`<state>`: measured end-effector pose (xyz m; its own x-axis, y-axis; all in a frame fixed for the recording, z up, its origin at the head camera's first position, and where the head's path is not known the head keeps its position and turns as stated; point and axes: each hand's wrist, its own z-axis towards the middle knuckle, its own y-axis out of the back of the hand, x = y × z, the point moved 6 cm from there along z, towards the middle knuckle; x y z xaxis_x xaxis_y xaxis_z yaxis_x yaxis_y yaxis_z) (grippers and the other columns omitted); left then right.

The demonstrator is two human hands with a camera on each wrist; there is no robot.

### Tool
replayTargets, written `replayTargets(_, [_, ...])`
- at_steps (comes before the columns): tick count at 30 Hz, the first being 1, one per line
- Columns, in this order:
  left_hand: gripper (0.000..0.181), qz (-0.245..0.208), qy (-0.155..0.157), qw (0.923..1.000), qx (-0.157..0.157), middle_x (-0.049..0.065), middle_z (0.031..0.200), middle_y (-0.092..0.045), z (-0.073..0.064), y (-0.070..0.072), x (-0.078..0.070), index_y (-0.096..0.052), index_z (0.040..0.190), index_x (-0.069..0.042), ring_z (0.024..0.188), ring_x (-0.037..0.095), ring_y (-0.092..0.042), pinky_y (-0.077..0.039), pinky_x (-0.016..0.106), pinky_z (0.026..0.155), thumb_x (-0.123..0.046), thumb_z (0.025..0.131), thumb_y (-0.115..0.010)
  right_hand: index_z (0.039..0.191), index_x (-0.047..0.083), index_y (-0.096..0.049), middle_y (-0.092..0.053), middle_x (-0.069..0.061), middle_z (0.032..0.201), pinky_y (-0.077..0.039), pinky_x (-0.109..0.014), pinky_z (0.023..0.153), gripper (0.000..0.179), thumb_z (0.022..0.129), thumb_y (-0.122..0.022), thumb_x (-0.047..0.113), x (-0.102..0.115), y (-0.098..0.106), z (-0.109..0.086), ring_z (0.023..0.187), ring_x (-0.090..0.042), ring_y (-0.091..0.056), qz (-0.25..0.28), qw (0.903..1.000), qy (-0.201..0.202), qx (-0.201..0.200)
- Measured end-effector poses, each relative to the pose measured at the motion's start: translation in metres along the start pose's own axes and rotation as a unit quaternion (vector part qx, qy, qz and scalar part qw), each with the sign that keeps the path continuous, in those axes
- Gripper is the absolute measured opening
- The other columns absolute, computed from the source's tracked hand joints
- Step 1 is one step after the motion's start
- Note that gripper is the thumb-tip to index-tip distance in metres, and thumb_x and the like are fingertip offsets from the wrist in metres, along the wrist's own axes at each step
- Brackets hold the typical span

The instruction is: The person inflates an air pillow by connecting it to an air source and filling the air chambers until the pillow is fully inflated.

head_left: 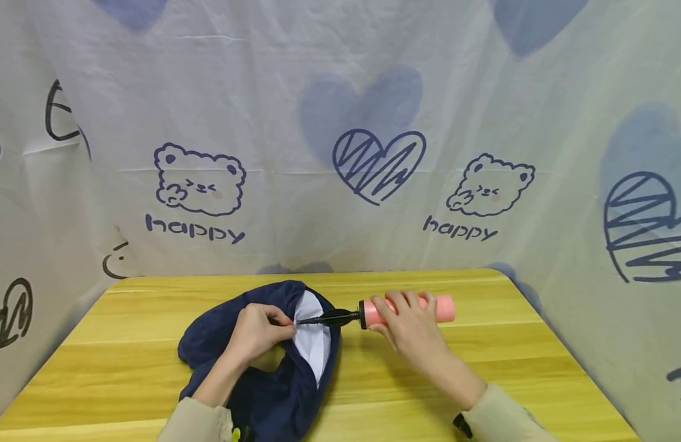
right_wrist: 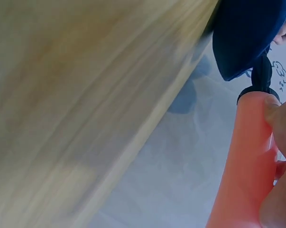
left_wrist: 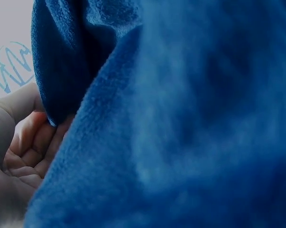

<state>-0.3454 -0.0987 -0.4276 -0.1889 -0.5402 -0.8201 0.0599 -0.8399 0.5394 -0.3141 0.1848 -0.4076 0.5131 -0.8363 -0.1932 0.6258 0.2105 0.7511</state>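
A navy plush U-shaped neck pillow (head_left: 213,334) lies on the table, its cover open at one end on a white inner layer (head_left: 313,344). My left hand (head_left: 256,331) pinches at that opening, where the black nozzle (head_left: 336,317) of a pink hand air pump (head_left: 444,309) meets the white layer. The fingertips partly hide the exact joint. From the right, my right hand (head_left: 412,331) grips the pump's pink barrel (right_wrist: 244,156), its fingers wrapped round it. In the left wrist view, blue plush fabric (left_wrist: 105,147) covers most of the left hand (left_wrist: 26,147).
The yellow wood-grain table (head_left: 511,362) extends past the pillow on both sides. Behind it hangs a white curtain (head_left: 296,215) printed with hearts and bears, with more of it at either side. A small yellow-green item (head_left: 236,434) shows by the left sleeve.
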Motion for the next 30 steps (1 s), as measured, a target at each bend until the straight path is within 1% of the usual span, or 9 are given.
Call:
replayTargets(4, [0.011, -0.015, 0.008, 0.9998, 0.007, -0.003, 0.073, -0.072, 0.001, 0.001, -0.001, -0.077, 0.071, -0.009, 0.067, 0.012, -0.063, -0.052, 0.026, 0.063, -0.005, 0.075, -0.086, 0.133, 0.016, -0.064, -0.064, -0.013, 0.122, -0.036, -0.063, 0.095, 0.05, 0.097, -0.062, 0.049, -0.003, -0.001, 0.0, 0.112, -0.036, -0.059, 0.014, 0.9996, -0.016, 0.017])
replayTargets(8, [0.01, -0.001, 0.001, 1.0, 0.005, -0.002, 0.074, -0.071, 0.002, 0.006, -0.003, -0.076, 0.073, -0.009, 0.069, 0.012, -0.062, -0.051, 0.027, 0.065, -0.005, 0.076, -0.085, 0.136, 0.018, -0.064, -0.063, -0.013, 0.124, -0.034, -0.063, 0.098, 0.049, 0.095, -0.069, 0.046, -0.003, 0.0, 0.008, 0.115, -0.036, -0.058, 0.026, 0.9988, -0.025, 0.034])
replayTargets(14, [0.008, 0.059, -0.025, 0.998, 0.004, 0.0, 0.079, -0.07, 0.006, 0.014, -0.008, -0.076, 0.08, -0.009, 0.071, 0.013, -0.062, -0.052, 0.031, 0.065, -0.007, 0.083, -0.083, 0.139, 0.019, -0.062, -0.062, -0.013, 0.125, -0.032, -0.062, 0.1, 0.05, 0.097, -0.07, 0.046, 0.0, -0.003, 0.017, 0.117, -0.035, -0.056, 0.045, 0.9956, -0.049, 0.067])
replayTargets(17, [0.007, 0.128, -0.029, 0.9914, 0.001, 0.0, 0.09, -0.071, 0.006, 0.016, -0.016, -0.076, 0.086, -0.013, 0.075, 0.016, -0.063, -0.053, 0.037, 0.066, -0.017, 0.086, -0.083, 0.139, 0.019, -0.062, -0.062, -0.013, 0.125, -0.031, -0.062, 0.101, 0.052, 0.096, -0.07, 0.047, 0.001, -0.007, 0.015, 0.116, -0.034, -0.056, 0.051, 0.9941, -0.068, 0.067])
replayTargets(19, [0.011, 0.186, -0.042, 0.9816, -0.011, 0.002, 0.101, -0.071, 0.006, 0.018, -0.025, -0.076, 0.09, -0.015, 0.077, 0.019, -0.064, -0.053, 0.041, 0.066, -0.023, 0.087, -0.082, 0.139, 0.019, -0.063, -0.062, -0.013, 0.124, -0.03, -0.061, 0.1, 0.052, 0.095, -0.071, 0.047, 0.001, -0.008, 0.014, 0.115, -0.034, -0.056, 0.055, 0.9934, -0.079, 0.063])
replayTargets(21, [0.016, 0.243, -0.063, 0.9676, -0.029, 0.003, 0.108, -0.07, 0.006, 0.019, -0.037, -0.076, 0.095, -0.016, 0.081, 0.022, -0.064, -0.053, 0.044, 0.066, -0.028, 0.086, -0.082, 0.138, 0.018, -0.064, -0.062, -0.013, 0.124, -0.029, -0.061, 0.101, 0.052, 0.096, -0.071, 0.047, 0.0, -0.01, 0.014, 0.115, -0.034, -0.056, 0.059, 0.9927, -0.086, 0.06])
replayTargets(23, [0.022, 0.283, -0.096, 0.953, -0.047, 0.005, 0.111, -0.069, 0.006, 0.019, -0.051, -0.075, 0.099, -0.013, 0.082, 0.025, -0.065, -0.054, 0.046, 0.066, -0.029, 0.086, -0.083, 0.138, 0.017, -0.064, -0.062, -0.013, 0.123, -0.029, -0.061, 0.101, 0.052, 0.095, -0.072, 0.046, 0.0, -0.012, 0.016, 0.115, -0.034, -0.056, 0.068, 0.9916, -0.092, 0.06])
replayTargets(26, [0.029, 0.324, -0.15, 0.9322, -0.06, 0.006, 0.108, -0.068, 0.006, 0.012, -0.072, -0.073, 0.106, -0.01, 0.087, 0.027, -0.065, -0.055, 0.044, 0.07, -0.029, 0.086, -0.083, 0.138, 0.016, -0.065, -0.062, -0.013, 0.123, -0.029, -0.061, 0.102, 0.052, 0.095, -0.073, 0.044, -0.002, -0.015, 0.019, 0.116, -0.034, -0.056, 0.082, 0.9893, -0.103, 0.062])
replayTargets(30, [0.038, 0.357, -0.214, 0.9075, -0.058, 0.007, 0.115, -0.068, 0.009, -0.007, -0.093, -0.071, 0.117, -0.01, 0.102, 0.028, -0.065, -0.055, 0.044, 0.082, -0.032, 0.088, -0.083, 0.138, 0.018, -0.065, -0.062, -0.013, 0.123, -0.028, -0.061, 0.102, 0.051, 0.095, -0.073, 0.044, -0.005, -0.019, 0.024, 0.116, -0.034, -0.055, 0.09, 0.9877, -0.111, 0.063])
